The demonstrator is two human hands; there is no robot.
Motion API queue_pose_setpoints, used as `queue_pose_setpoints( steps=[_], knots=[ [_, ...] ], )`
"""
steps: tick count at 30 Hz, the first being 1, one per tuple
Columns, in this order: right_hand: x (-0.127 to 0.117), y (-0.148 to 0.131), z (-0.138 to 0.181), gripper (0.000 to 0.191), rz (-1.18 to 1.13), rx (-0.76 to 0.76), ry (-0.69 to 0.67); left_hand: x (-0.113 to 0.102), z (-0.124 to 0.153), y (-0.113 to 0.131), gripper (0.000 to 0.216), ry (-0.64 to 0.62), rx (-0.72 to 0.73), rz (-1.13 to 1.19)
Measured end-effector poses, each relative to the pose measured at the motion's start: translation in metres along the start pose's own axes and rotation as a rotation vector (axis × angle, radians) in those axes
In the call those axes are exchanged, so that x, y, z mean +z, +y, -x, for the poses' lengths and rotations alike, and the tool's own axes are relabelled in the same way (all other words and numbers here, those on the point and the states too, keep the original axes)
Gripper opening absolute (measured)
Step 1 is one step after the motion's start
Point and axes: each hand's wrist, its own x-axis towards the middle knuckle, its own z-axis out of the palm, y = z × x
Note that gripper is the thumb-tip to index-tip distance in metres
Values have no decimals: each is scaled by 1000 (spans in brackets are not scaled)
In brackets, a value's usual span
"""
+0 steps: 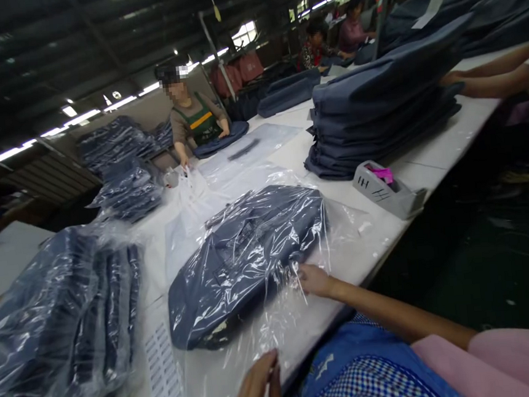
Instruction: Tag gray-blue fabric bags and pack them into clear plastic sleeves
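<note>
Apparently, clear bag in right hand

Workshop interior: dark ceiling, slanting line of lit fluorescent tubes, bright window; white worktable above dark floor.

On our white table we locate one bagged navy fabric article, a printed label sheet, a stack of navy fabric articles and a grey dispenser.

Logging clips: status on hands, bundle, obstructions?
Right hand on clear bag, left hand by near edge; grips unclear. Dark-blue bundle inside. Label sheet alongside, not blocking.
</note>
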Motion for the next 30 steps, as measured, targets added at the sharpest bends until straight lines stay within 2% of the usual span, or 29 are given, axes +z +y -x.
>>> queue_pose_setpoints(
  steps=[2,3,5,9,11,13,16,20,22,26,30],
  knots=[
    [-12,-2,-2,21,209,-38,15,36,-21,17,28,-180,212,93],
    [-17,-5,-3,21,305,-64,18,50,-32,21,31,-193,242,92],
    [-25,-13,-3,25,471,-121,5,69,-58,18,34,-142,238,28],
    [-34,-39,-11,29,684,-238,-56,69,-98,6,38,-22,138,-202],
    [-37,-55,-22,33,732,-284,-72,66,-108,10,35,-34,97,-263],
    [-39,-71,-35,39,767,-329,-84,69,-112,16,32,-101,87,-251],
    [-45,-92,-51,44,856,-414,-106,86,-115,17,37,-162,105,-221],
    [-52,-108,-62,42,984,-483,-134,114,-122,-8,55,-159,78,-246],
    [-55,-110,-65,38,1013,-514,-150,122,-125,-22,48,-183,97,-216],
    [-62,-103,-66,28,1011,-600,-223,126,-126,-35,28,-209,148,-135],
    [-68,-100,-65,23,1024,-607,-266,116,-112,-24,24,-288,223,-37]
  ],
)
